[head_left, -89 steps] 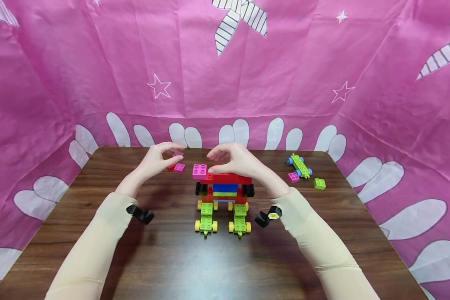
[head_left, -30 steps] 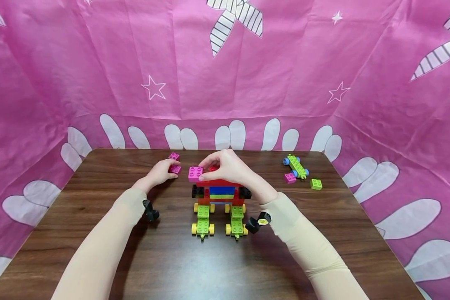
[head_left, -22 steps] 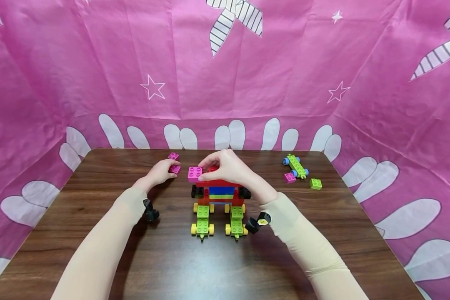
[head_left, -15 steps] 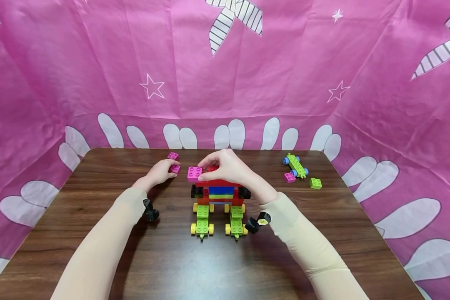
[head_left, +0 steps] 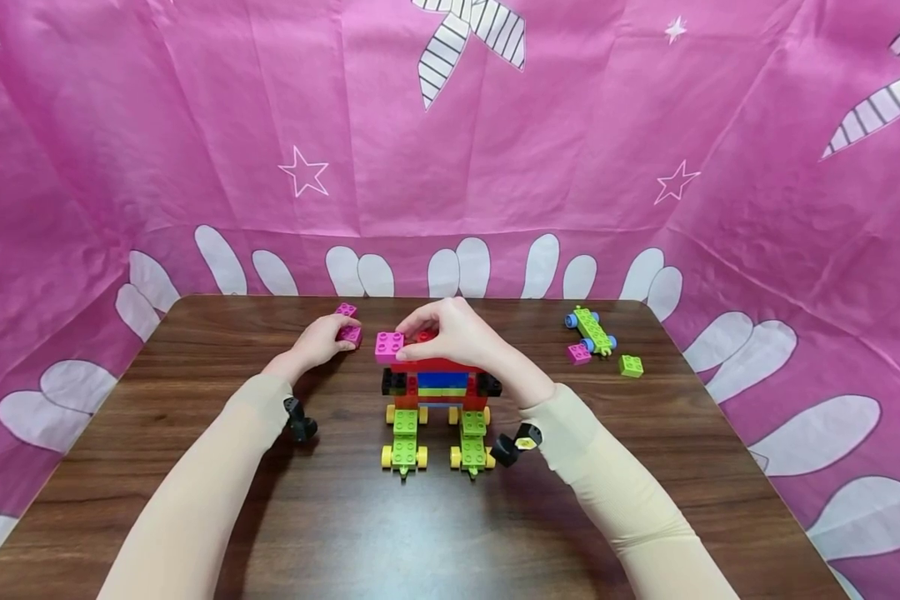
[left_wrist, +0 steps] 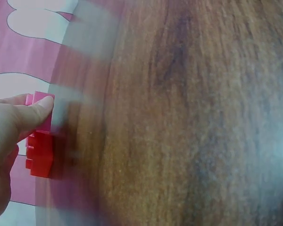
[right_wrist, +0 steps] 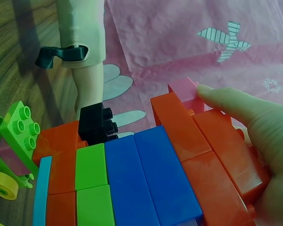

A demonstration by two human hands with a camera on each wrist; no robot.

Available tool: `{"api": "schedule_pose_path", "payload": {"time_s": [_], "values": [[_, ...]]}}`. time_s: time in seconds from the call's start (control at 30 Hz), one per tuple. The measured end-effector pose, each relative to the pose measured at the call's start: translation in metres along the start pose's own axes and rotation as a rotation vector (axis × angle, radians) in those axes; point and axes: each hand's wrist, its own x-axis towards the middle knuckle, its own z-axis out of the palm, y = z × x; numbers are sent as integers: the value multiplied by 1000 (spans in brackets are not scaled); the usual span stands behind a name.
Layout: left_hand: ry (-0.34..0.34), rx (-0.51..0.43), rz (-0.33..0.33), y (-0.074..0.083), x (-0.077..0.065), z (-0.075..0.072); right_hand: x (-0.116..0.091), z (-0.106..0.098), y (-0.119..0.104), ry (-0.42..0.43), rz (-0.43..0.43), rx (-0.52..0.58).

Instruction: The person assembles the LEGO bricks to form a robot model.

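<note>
My left hand point(head_left: 319, 342) pinches a pink toy building brick point(head_left: 350, 335) at the back left of the table. In the left wrist view the thumb lies on that pink brick, right by a red brick point(left_wrist: 41, 155). My right hand point(head_left: 453, 329) holds another pink brick point(head_left: 389, 346) between thumb and fingers, at the top left end of a built figure. The figure has a red upper part point(right_wrist: 181, 127), blue bricks point(head_left: 443, 381), black side bricks point(head_left: 394, 383) and two green wheeled bases point(head_left: 405, 450) with yellow wheels. My right hand hides part of its top.
Another pink brick point(head_left: 347, 309) lies behind my left hand. At the back right are a green wheeled base point(head_left: 594, 330) with blue wheels, a pink brick point(head_left: 579, 354) and a green brick point(head_left: 632, 366). Pink fabric point(head_left: 390, 183) surrounds the wooden table point(head_left: 195, 375).
From above the table, my left hand has come down onto a pink brick and lifted it slightly. My right thumb and fingers have moved left onto the figure's pink brick.
</note>
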Motion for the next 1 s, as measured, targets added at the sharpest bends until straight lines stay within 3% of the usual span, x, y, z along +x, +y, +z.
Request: {"api": "schedule_pose_path", "payload": {"time_s": [0.4,0.67,1.0], "values": [[78,-128,43,19,-8,-25,1,0,0,11,-8,-11],[118,-190,59,45,-18,-42,1,0,1,14,-5,-16],[180,-186,142,78,-33,-66,1,2,2,14,-15,-19]]}}
